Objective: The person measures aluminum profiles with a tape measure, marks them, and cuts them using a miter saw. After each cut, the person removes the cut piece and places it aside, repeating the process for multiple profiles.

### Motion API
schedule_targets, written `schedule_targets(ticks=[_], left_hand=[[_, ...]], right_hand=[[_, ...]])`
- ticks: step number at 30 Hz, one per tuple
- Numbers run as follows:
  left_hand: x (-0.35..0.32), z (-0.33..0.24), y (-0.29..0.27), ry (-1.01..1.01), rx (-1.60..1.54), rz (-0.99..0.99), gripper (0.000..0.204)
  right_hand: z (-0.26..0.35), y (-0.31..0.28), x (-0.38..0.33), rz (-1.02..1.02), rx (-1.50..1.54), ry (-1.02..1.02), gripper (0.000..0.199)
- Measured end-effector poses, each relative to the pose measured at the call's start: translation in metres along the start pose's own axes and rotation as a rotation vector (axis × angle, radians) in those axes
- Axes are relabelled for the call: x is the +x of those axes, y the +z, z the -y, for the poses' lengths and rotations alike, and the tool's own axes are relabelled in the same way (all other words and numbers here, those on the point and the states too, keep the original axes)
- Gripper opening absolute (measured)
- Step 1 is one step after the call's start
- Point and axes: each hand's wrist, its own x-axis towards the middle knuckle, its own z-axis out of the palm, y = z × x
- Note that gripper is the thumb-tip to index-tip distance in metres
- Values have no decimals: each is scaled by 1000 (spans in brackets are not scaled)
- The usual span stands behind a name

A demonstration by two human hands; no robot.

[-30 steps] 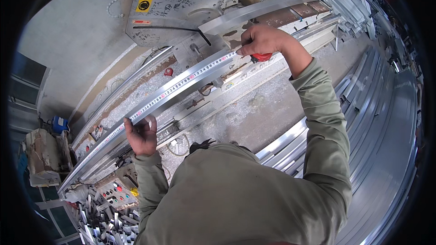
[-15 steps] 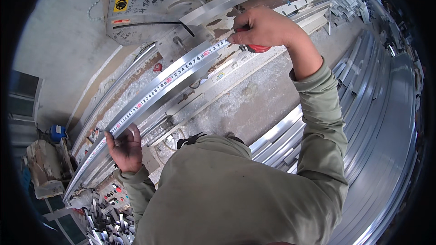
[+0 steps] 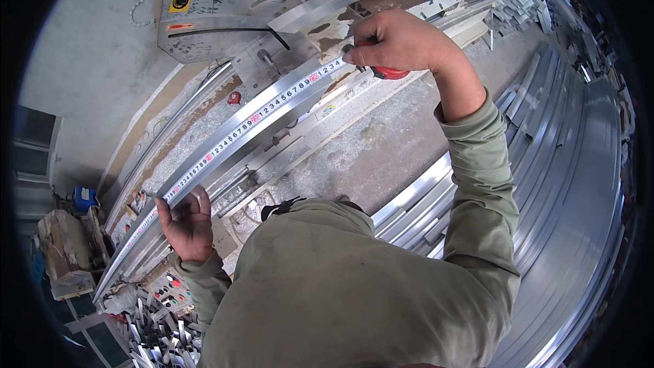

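Shifted since half a second ago: view closer, tape end drawn further along toward lower left.

Far left: blue object beside clutter, well apart from work. Lower left: heap of short metal offcuts.

Left hand: fingers curled up against underside of long aluminium profile, thumb pinning end of tape measure blade flat on it. Partly closed, gripping blade and profile edge together.

Centre: blade stretched diagonally along profile on bench, numbers facing up. Saw housing behind.

Right hand: closed around red tape case, fingertips pressed at blade by upper end of profile.

For a good reading: keep blade taut, flat, parallel to profile edge; hold hook end firmly; read squarely over mark.

Right: stacked aluminium lengths.
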Motion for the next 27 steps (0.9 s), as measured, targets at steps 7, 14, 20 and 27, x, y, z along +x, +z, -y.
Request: schedule_targets(ticks=[7,14,20,27], left_hand=[[-3,-1,2,-8,26,2,32],[-4,0,1,-6,23,20,34],[-4,0,-2,14,49,12,36],[-3,-8,-7,-28,15,79,38]], right_hand=[[4,0,-1,2,-48,7,36],[1,3,-3,-7,-36,-12,36],[4,6,-6,-63,-73,-28,45],[13,7,-18,-190,-169,-62,40]])
